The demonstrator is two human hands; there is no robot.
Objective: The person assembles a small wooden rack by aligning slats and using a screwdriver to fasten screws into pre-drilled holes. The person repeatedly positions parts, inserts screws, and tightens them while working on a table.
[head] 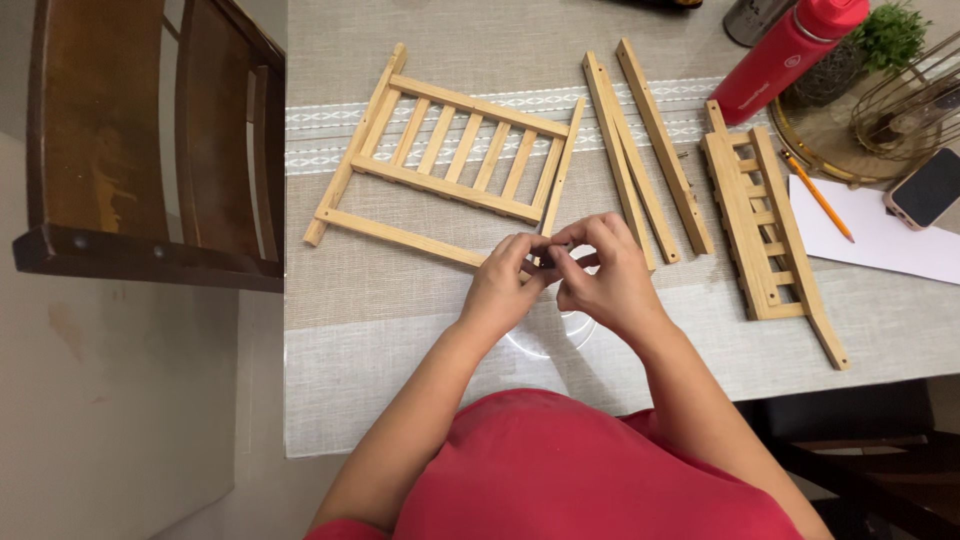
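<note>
A light wooden slatted frame (455,150) lies flat on the table, its lower rail running toward my hands. My left hand (503,282) and my right hand (606,275) meet at the frame's lower right corner, fingertips pinched together around something small that I cannot make out. A clear plastic bag (545,340) lies under my wrists. Two loose wooden rails (640,150) lie to the right of the frame. A second slatted wooden panel (765,225) lies further right.
A red bottle (790,55), a small potted plant (885,35) on a round tray (810,135), a wire holder (915,95), a phone (925,188), white paper (880,235) and an orange pencil (818,195) crowd the right. A dark wooden chair (150,140) stands at left.
</note>
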